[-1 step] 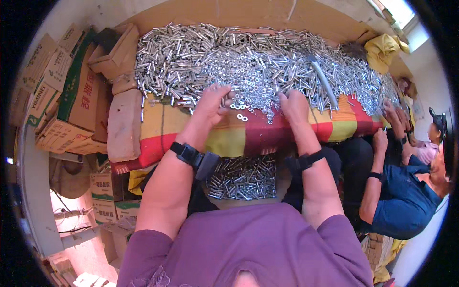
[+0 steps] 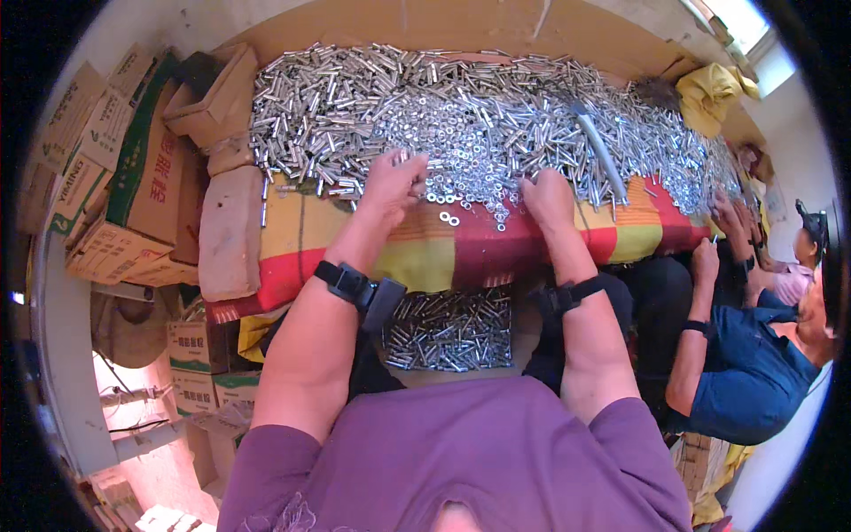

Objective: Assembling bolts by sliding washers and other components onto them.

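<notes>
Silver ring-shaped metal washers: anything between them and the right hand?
Nothing visible: the bare right hand is beside the washers. The long, curved grey strip lies farther right, off that path.

from where i stand, the curled fingers of the left hand point(image 2: 396, 183) hide whatever they may hold; the right hand's point(image 2: 547, 195) pinch is too small to read. just beyond both hands, single washers point(image 2: 454, 146) blur together. nearer than the hands, the plaid blanket's point(image 2: 414, 264) edge covers the far side of the expansion bolts point(image 2: 449, 339). far to their right, the dark rim cuts off a co-worker point(image 2: 753, 381).
</notes>
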`<action>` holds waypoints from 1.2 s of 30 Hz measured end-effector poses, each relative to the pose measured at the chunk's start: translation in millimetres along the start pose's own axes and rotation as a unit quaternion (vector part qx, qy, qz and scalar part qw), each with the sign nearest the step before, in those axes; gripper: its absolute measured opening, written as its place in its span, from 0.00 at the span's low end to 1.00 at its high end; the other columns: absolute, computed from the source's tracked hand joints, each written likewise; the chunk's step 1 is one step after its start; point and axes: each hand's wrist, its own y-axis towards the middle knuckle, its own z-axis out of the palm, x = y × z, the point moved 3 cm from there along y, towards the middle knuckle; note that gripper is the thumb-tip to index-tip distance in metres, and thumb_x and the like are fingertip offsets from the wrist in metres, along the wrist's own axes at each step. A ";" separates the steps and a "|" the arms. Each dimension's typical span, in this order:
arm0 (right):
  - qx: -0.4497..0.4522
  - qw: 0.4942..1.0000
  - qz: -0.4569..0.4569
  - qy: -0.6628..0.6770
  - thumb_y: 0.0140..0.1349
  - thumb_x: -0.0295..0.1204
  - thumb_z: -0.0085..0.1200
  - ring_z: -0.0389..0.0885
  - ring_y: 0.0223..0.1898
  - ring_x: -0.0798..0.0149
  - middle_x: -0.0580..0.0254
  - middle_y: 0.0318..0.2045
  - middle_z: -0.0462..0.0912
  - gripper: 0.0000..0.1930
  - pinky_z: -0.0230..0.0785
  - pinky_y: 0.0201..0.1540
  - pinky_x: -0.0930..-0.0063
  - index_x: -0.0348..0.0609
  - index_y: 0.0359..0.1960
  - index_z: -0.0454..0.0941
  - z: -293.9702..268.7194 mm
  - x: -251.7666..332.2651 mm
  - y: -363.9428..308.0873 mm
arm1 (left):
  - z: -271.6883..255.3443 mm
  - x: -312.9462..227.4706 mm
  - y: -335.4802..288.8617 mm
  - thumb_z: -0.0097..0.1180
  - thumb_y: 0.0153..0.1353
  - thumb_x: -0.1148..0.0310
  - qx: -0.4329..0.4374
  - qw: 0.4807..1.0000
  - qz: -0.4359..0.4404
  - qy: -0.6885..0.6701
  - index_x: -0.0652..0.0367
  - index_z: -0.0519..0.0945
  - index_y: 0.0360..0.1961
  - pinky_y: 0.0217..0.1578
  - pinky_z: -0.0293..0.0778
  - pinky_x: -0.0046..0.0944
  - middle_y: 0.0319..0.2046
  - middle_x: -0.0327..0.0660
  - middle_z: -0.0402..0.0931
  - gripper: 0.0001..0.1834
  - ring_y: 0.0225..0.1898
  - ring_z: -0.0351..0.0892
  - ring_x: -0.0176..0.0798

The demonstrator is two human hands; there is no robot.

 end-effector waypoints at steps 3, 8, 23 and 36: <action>-0.028 0.998 -0.011 0.055 0.49 0.38 0.59 0.80 0.25 0.49 0.41 0.22 0.79 0.16 0.70 0.29 0.59 0.32 0.21 0.79 21.5 -21.2 15.7 | 8.0 -21.5 7.7 0.59 0.52 0.66 -0.156 0.787 0.286 0.524 0.61 0.77 0.29 0.23 0.73 0.46 0.31 0.53 0.79 0.09 0.26 0.79 0.52; 0.107 0.992 -0.020 0.069 0.48 0.37 0.59 0.80 0.26 0.48 0.43 0.23 0.79 0.14 0.71 0.30 0.59 0.35 0.22 0.80 21.7 -20.0 12.2 | 15.3 -11.8 8.4 0.60 0.48 0.66 -0.132 0.723 0.230 0.638 0.59 0.79 0.29 0.36 0.73 0.51 0.30 0.54 0.77 0.09 0.34 0.78 0.57; -0.058 0.977 -0.079 0.187 0.47 0.30 0.61 0.78 0.25 0.51 0.49 0.21 0.78 0.08 0.70 0.31 0.60 0.39 0.25 0.79 -0.5 6.3 -8.9 | 9.4 4.4 -17.3 0.61 0.52 0.73 -0.040 0.989 0.017 0.140 0.67 0.78 0.34 0.13 0.59 0.28 0.26 0.42 0.80 0.09 0.14 0.65 0.28; -0.002 0.886 -0.078 0.457 0.56 0.28 0.58 0.70 0.16 0.76 0.67 0.16 0.76 0.08 0.62 0.18 0.78 0.36 0.23 0.79 -7.2 63.1 -28.3 | 19.0 6.6 -27.4 0.61 0.52 0.76 0.015 0.998 -0.059 0.033 0.62 0.78 0.33 0.09 0.51 0.24 0.24 0.40 0.79 0.07 0.13 0.65 0.23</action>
